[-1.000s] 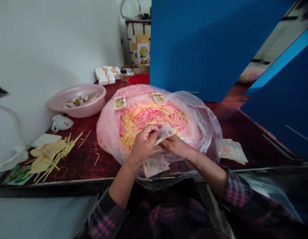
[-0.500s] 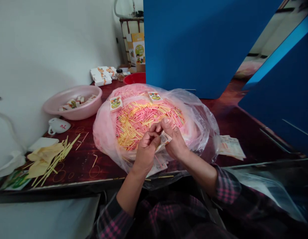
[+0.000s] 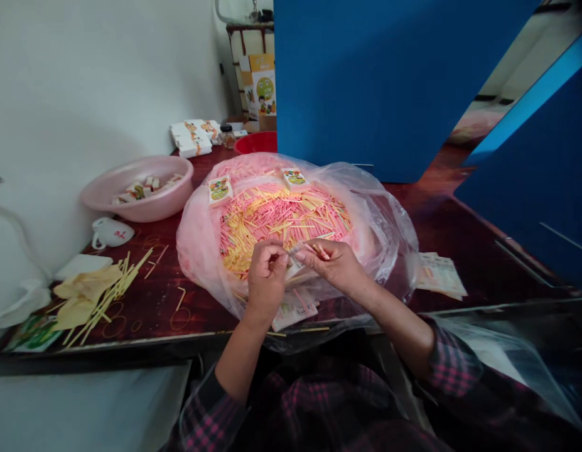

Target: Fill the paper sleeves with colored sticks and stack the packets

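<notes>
My left hand [image 3: 266, 273] and my right hand [image 3: 335, 265] meet over the near edge of a big clear plastic bag [image 3: 389, 226] heaped with pink and yellow sticks [image 3: 281, 216]. Both pinch a small printed paper packet [image 3: 293, 260] between them. A few pink sticks [image 3: 317, 250] lie in my right fingers at the packet's mouth. Two filled printed boxes [image 3: 220, 191] rest on the heap's far side. A stack of flat packets [image 3: 295, 307] lies under my wrists.
A pink basin [image 3: 107, 191] with several small boxes stands at the left, a white cup [image 3: 110, 232] beside it. Loose yellow sticks and yellow paper [image 3: 90, 292] lie near the front left. More flat packets [image 3: 439, 275] are at the right. Blue panels [image 3: 394, 81] rise behind.
My hands have drawn closer together over the bag's near edge. The packet, held flat and spread out a second ago, is now folded small between my fingers, with pink sticks at its mouth.
</notes>
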The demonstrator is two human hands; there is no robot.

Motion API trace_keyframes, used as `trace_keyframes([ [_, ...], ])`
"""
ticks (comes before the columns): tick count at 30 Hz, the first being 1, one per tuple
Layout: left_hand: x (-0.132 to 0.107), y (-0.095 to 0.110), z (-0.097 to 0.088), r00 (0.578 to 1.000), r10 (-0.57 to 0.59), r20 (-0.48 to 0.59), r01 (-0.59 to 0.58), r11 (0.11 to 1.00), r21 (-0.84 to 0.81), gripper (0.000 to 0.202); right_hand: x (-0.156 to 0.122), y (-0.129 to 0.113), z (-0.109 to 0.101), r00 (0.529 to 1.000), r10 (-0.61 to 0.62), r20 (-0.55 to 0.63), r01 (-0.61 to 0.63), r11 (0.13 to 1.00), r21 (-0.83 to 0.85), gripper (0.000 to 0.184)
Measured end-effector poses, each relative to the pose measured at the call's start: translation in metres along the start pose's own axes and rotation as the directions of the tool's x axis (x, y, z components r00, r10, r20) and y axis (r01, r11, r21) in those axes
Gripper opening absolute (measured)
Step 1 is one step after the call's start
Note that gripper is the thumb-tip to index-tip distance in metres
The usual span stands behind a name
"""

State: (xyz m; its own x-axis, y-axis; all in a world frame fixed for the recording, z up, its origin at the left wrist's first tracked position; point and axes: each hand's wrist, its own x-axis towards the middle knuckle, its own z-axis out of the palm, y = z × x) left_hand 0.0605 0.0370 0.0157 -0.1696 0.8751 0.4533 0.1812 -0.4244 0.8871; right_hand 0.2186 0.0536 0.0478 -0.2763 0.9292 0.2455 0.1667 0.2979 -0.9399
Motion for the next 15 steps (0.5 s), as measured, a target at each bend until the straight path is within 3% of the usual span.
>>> trace_keyframes([
  [4,0.002,0.004,-0.004,0.996,0.084,0.011,-0.085,0.994,0.071,0.008,-0.004,0.014,0.001,0.997,0.027,0.078,-0.002,0.955,-0.297,0.043],
  [6,0.001,0.002,-0.005,0.999,0.052,-0.005,-0.052,0.997,0.061,0.007,-0.004,0.015,-0.002,0.995,0.028,0.100,0.005,0.949,-0.316,0.039],
  [9,-0.002,-0.003,-0.004,0.996,-0.091,-0.009,0.091,0.995,-0.050,0.006,-0.001,0.004,-0.011,0.996,0.065,0.064,-0.063,0.997,-0.035,0.040],
  [11,-0.005,-0.005,0.000,0.975,-0.223,0.013,0.222,0.957,-0.189,0.010,0.003,-0.009,-0.017,0.994,0.106,-0.027,-0.097,0.970,0.224,0.045],
  [15,-0.011,0.000,0.010,0.924,-0.376,0.071,0.371,0.837,-0.402,0.022,0.012,-0.033,-0.016,0.972,0.082,-0.218,0.038,0.868,0.495,0.050],
])
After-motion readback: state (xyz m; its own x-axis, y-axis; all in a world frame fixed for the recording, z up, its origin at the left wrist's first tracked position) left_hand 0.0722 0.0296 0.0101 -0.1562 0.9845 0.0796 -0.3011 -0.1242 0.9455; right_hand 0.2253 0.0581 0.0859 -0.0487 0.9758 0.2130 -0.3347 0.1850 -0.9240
